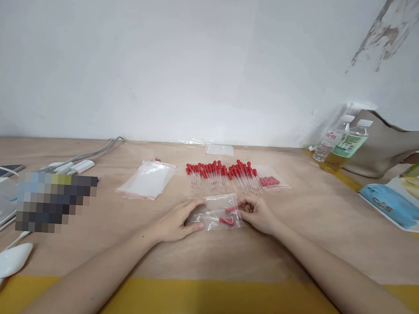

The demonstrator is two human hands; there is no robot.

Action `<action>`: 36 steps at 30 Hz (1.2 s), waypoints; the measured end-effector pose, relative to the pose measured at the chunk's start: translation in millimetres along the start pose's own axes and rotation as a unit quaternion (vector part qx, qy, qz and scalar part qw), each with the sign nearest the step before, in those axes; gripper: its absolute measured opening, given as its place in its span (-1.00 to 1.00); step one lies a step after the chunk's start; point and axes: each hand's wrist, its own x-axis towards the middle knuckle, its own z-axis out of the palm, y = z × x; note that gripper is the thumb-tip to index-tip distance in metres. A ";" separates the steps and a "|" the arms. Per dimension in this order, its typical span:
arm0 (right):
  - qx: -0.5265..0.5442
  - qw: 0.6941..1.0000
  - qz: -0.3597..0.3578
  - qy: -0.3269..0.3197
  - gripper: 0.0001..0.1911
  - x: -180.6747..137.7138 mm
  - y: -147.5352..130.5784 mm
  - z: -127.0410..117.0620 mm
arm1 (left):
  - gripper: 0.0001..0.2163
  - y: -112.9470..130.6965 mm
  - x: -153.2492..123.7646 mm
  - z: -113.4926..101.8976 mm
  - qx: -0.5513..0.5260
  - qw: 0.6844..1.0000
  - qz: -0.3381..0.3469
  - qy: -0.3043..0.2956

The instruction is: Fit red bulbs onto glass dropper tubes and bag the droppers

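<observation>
A small clear zip bag [215,213] lies on the wooden table [297,239] in front of me, with red-bulbed glass droppers inside. My left hand [178,220] holds the bag's left end, thumb under and fingers over it. My right hand [257,213] pinches the bag's right end, fingers curled. Behind the bag lies a row of several loose red-bulbed droppers [222,174]. A stack of empty clear bags [147,180] rests to the left of that row, and a filled bag [270,180] to its right.
Two plastic bottles [341,143] stand at the back right near a blue booklet [394,204]. Cables, white adapters [73,166] and a white device [6,263] crowd the left side. Another flat clear bag [219,149] lies by the wall. Yellow tape [221,301] edges the table front.
</observation>
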 end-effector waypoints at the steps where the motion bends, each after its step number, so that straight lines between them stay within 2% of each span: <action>1: -0.024 0.999 -0.021 -0.013 -0.82 -0.3 -1.7 0.9 | -0.53 -0.5 0.2 0.4 -0.003 1.000 -0.001 0.003; 5: -0.061 0.989 -0.091 -0.101 -0.79 0.6 -8.3 -1.7 | -0.62 -1.6 1.4 1.1 -0.020 1.000 -0.015 0.008; 7: -0.063 0.988 -0.091 -0.105 -0.78 4.6 -7.4 -8.9 | -0.69 -1.4 1.9 0.7 -0.027 1.000 -0.013 0.010; 10: -0.095 0.995 -0.024 -0.015 -0.79 18.7 0.9 -25.2 | -0.74 -0.1 2.5 -0.4 -0.032 0.999 -0.004 0.011; 12: -0.156 0.984 0.021 0.080 -0.81 33.5 7.1 -35.5 | -0.76 1.1 2.7 -1.4 -0.035 0.999 -0.004 0.008; 14: -0.208 0.968 0.023 0.139 -0.84 51.7 10.3 -42.1 | -0.77 2.3 3.0 -2.5 -0.035 0.999 -0.005 0.001; 18: -0.275 0.946 0.025 0.171 -0.83 93.4 7.8 -41.4 | -0.81 3.4 3.3 -4.3 -0.033 0.999 0.000 -0.008; 22: -0.265 0.929 0.102 0.235 -0.70 129.9 7.0 -31.2 | -0.81 1.7 2.7 -3.5 -0.028 1.000 0.002 -0.007; 24: -0.254 0.923 0.131 0.256 -0.72 141.0 9.3 -26.5 | -0.80 0.0 2.1 -2.3 -0.023 1.000 0.006 -0.006; 30: -0.206 0.920 0.159 0.295 -0.79 149.1 11.7 -22.7 | -0.69 -5.3 0.6 0.6 -0.001 1.000 0.011 -0.028; 34: -0.186 0.920 0.118 0.325 -0.74 141.3 3.7 -28.7 | -0.67 -5.0 0.5 0.5 0.001 1.000 0.004 -0.030; 36: -0.156 0.925 0.067 0.341 -0.71 129.5 -0.5 -33.2 | -0.66 -4.2 0.7 0.1 0.001 1.000 0.001 -0.028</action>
